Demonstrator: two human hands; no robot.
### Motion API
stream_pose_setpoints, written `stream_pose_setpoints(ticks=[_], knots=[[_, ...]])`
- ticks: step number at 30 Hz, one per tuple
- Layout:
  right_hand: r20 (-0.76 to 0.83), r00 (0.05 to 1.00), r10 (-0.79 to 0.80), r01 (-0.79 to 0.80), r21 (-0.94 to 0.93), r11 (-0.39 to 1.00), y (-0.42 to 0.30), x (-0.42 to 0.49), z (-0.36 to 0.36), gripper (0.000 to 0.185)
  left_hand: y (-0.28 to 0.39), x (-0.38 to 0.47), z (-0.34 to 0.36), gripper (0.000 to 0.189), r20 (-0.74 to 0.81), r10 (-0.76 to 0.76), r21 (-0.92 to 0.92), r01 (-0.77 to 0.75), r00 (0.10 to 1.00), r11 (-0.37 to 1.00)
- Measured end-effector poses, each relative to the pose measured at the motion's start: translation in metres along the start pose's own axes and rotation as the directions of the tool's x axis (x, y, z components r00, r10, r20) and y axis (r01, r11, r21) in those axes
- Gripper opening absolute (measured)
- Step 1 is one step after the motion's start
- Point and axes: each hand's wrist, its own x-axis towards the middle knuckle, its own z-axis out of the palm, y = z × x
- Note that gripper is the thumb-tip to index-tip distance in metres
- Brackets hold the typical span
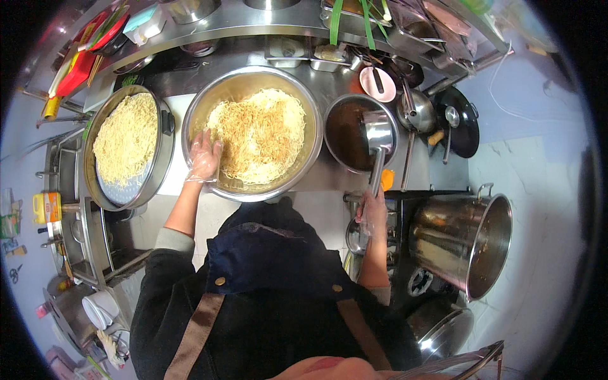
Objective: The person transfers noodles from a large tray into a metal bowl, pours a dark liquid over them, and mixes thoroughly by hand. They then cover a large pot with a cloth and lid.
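A large steel bowl (192,107) holds a mound of thin noodles (256,133), its middle stained with brown sauce. My left hand (204,154), in a clear plastic glove, reaches over the bowl's left rim. Its fingers lie against the inner wall beside the noodles, and nothing shows in its grasp. To the right stands a steel pot (327,135) of dark brown sauce (349,133). My right hand (373,209), also gloved, grips the handle of a steel ladle (380,130), whose cup is at the pot's right side. What the cup contains cannot be made out.
At left, a round steamer tray (164,161) carries plain noodles (126,137). A pink bowl (377,83), a small wok (418,111) and a black wok (468,128) sit right of the pot. A tall stockpot (446,237) stands below them. A steel shelf (266,21) overhangs the counter's back.
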Motion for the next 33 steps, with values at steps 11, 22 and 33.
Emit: stream_pose_setpoints(ticks=[11, 22, 33], knots=[[-0.031, 0.867, -0.497, 0.127, -0.951, 0.281, 0.017, 0.035, 0.014, 0.067, 0.008, 0.055, 0.009, 0.078, 0.3, -0.205, 0.066, 0.194, 0.932, 0.979], [0.231, 0.954, -0.188, 0.287, -0.545, 0.787, -0.046, 0.083, 0.248, 0.077, -0.026, 0.107, 0.039, 0.081, 0.555, -0.201, -0.274, 0.405, 0.808, 0.873], [0.551, 0.834, 0.004, 0.374, -0.57, 0.732, -0.011, 0.095, 0.323, 0.047, 0.021, 0.082, -0.009, 0.063, 0.749, 0.251, -0.621, 0.782, 0.614, -0.058]])
